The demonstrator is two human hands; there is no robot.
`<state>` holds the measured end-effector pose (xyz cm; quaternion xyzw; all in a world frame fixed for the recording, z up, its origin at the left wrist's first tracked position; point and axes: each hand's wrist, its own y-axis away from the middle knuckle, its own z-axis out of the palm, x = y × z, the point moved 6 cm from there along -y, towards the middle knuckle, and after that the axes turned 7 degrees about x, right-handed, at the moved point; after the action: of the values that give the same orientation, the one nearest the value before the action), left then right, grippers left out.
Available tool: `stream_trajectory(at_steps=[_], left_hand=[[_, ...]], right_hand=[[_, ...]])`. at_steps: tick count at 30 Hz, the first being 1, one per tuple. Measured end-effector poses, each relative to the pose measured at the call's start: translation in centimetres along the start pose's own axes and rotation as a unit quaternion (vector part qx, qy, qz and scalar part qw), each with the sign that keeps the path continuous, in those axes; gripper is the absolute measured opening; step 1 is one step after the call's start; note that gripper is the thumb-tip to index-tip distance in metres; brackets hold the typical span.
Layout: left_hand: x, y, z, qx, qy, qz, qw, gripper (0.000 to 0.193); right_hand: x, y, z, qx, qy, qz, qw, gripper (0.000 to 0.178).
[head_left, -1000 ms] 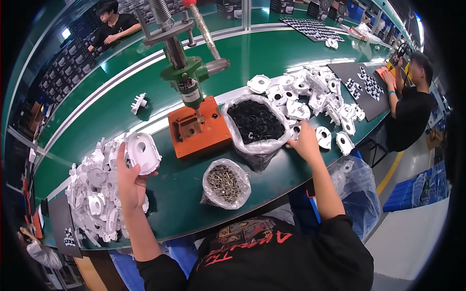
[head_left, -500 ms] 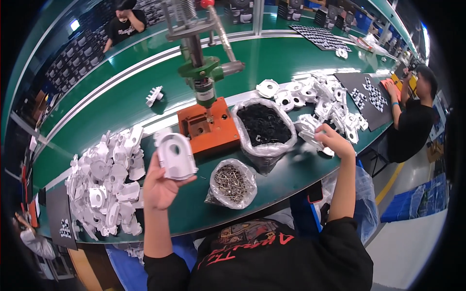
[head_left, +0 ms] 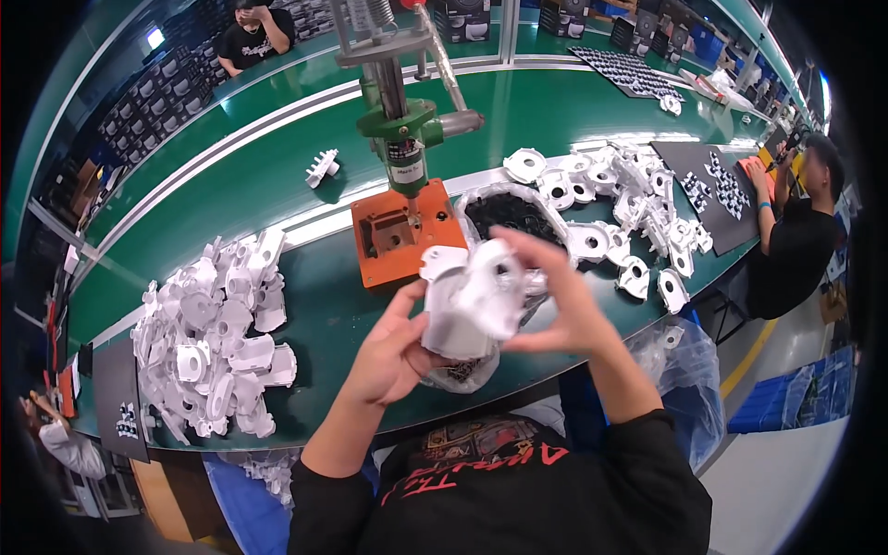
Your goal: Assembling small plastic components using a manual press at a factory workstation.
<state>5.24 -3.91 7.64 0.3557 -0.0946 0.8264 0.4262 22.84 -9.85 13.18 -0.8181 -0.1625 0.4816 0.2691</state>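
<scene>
In front of the orange block, my left hand (head_left: 387, 356) grips a white plastic housing (head_left: 446, 324) from its left side, thumb and fingers around its edge. My right hand (head_left: 569, 301) is closed on a second white plastic part (head_left: 495, 294) with a round dark hole. The two parts overlap in view; whether they are seated together I cannot tell. Behind them stands a clear bag (head_left: 555, 217) of small black parts, partly covered by my right hand. Under the held parts shows a smaller bag (head_left: 476, 379) of screws, mostly hidden.
A green press (head_left: 398, 125) rises over the orange block (head_left: 381, 270). White housings (head_left: 208, 342) are heaped at left, white parts with holes (head_left: 638, 190) at right. One white piece (head_left: 323, 168) lies on the green belt (head_left: 268, 157). A co-worker (head_left: 800, 231) sits at far right.
My right hand has come left from the right-hand pile with a white part. My left hand has carried the housing to the right, and the two parts now meet before me.
</scene>
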Motion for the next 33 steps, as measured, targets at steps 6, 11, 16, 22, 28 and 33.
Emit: stream_trajectory(at_steps=[6,11,16,22,28,33], left_hand=[[-0.3,-0.3,0.2,0.026,-0.008,0.023,0.999,0.041],[-1.0,-0.4,-0.4,0.053,-0.02,0.021,0.998,0.039],[-1.5,-0.4,-0.1,0.056,-0.059,0.024,0.996,0.039],[-1.3,-0.6,-0.1,0.063,-0.039,0.034,0.997,0.037],[-0.9,-0.3,0.0,0.044,-0.074,0.041,0.995,0.036],[-1.1,-0.3,-0.1,0.055,-0.081,0.046,0.994,0.034]], right_hand=[[-2.1,-0.5,2.3,-0.033,0.055,-0.053,0.997,0.09],[-1.6,0.4,3.3,-0.07,0.081,-0.052,0.993,0.089],[-1.1,0.4,2.7,-0.081,0.066,-0.038,0.994,0.089],[-0.7,0.6,2.7,-0.075,-0.007,-0.001,0.997,0.097],[-0.5,0.7,2.9,-0.066,-0.005,-0.026,0.998,0.101],[-0.4,0.7,3.8,-0.076,0.007,-0.036,0.996,0.106]])
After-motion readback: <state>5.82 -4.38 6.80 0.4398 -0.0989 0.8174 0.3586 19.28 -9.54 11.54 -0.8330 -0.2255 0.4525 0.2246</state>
